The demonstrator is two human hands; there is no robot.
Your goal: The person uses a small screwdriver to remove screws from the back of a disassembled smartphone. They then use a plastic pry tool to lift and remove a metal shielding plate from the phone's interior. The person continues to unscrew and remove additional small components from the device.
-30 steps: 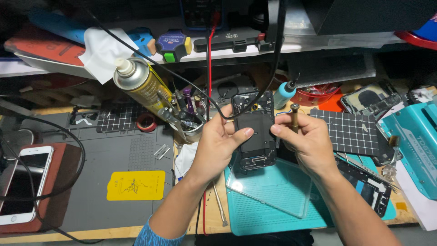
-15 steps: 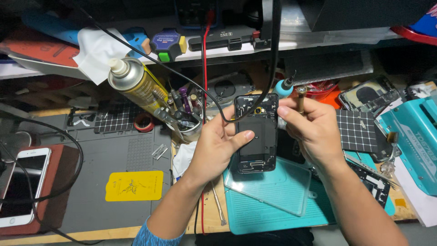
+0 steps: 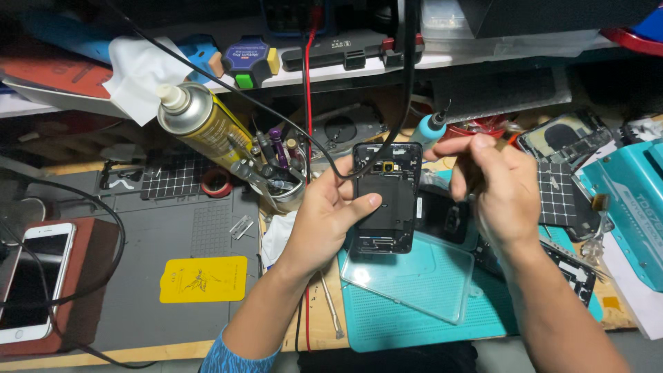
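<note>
The left hand (image 3: 324, 217) held an opened black phone (image 3: 385, 197) upright above the teal mat (image 3: 414, 311), its fingers wrapped behind the left edge and the thumb pressed flat across the dark inner plate. The phone's back cover was off, and small parts showed along its top edge, near a yellowish camera spot. The right hand (image 3: 501, 190) hovered just beside the phone's upper right corner, its fingers pinched together around a thin tool (image 3: 507, 141) (only a brownish-orange tip showed, so its kind could not be told). A blue-handled screwdriver (image 3: 431, 128) stood just behind the phone, and a black cable (image 3: 338, 169) curved down across the top of it.

A clear plastic sheet (image 3: 407, 276) lay on the mat under the phone, and another dark phone body (image 3: 442, 214) rested just behind it. To the left stood a tilted yellow spray can (image 3: 204, 124), a cup of tools (image 3: 280, 183), a grey work mat (image 3: 193, 276) with a yellow card (image 3: 204, 280), and a white phone (image 3: 27, 276) on a brown pad.

The risks looked plain enough: the grip was one-handed and on the edges only, so a hard push from the tool might twist the phone loose and drop it onto the sheet below. The cable lying across the top could snag the tool, and a slip near the exposed parts could scratch or dislodge them.
</note>
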